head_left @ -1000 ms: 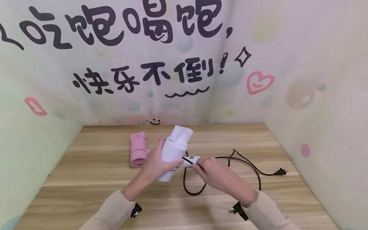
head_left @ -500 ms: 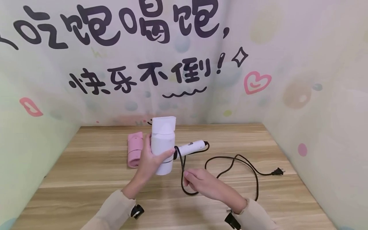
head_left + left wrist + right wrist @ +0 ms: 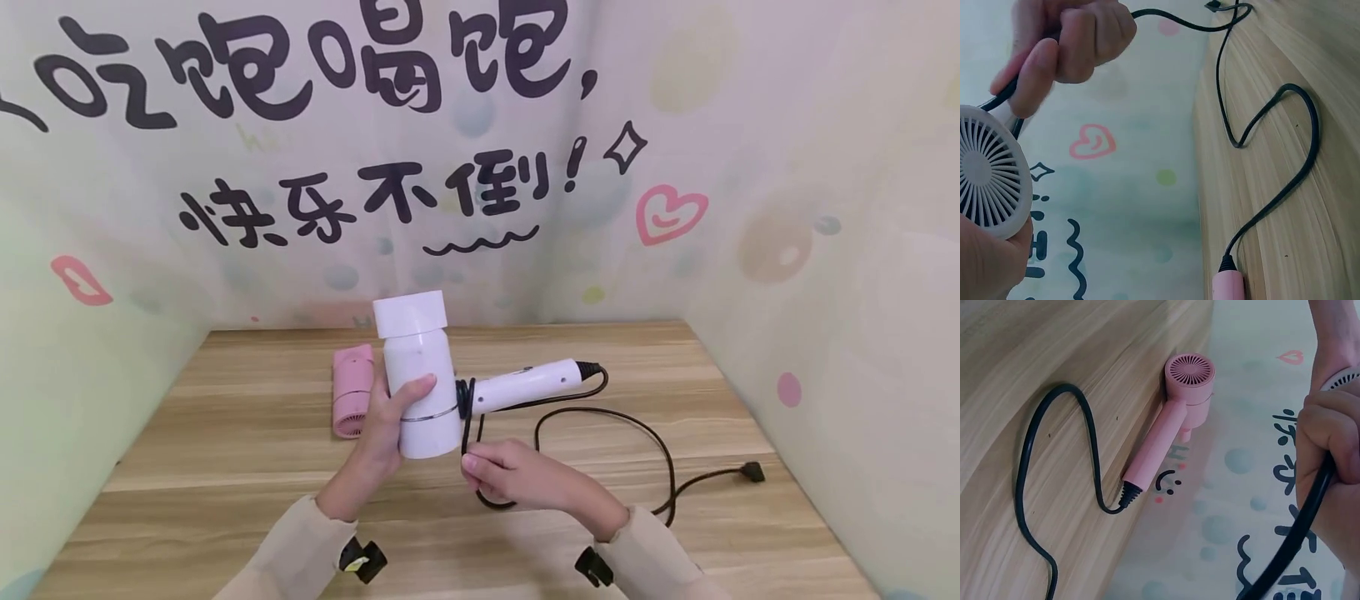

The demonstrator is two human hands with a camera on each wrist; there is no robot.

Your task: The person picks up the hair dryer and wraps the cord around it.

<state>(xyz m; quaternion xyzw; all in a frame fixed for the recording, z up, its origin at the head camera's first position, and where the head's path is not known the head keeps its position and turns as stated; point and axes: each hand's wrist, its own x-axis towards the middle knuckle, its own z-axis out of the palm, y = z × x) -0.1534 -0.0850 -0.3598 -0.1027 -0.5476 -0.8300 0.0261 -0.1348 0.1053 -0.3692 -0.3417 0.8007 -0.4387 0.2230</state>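
Note:
A white hair dryer (image 3: 420,358) is held off the table by my left hand (image 3: 381,427), which grips its barrel. The nozzle points away and the handle extends right. Black cord (image 3: 467,402) is wound round the handle where it joins the barrel. My right hand (image 3: 517,477) pinches this cord just below the winding. In the left wrist view, the rear grille (image 3: 977,169) shows beside my right hand (image 3: 1075,47), its fingers curled round the cord. A pink hair dryer (image 3: 1191,378) lies behind my left hand, partly hidden by it in the head view.
Loose black cord loops over the right of the wooden table (image 3: 225,500), with a plug (image 3: 752,472) near the right edge. The pink dryer's own cord (image 3: 1316,137) lies curved on the wood. Printed cloth walls (image 3: 480,275) stand at the back and sides.
The right hand has left the dryer's handle and pulls the cord down near the barrel. The white dryer has shifted left and turned, showing its handle. The plug has moved slightly right and nearer.

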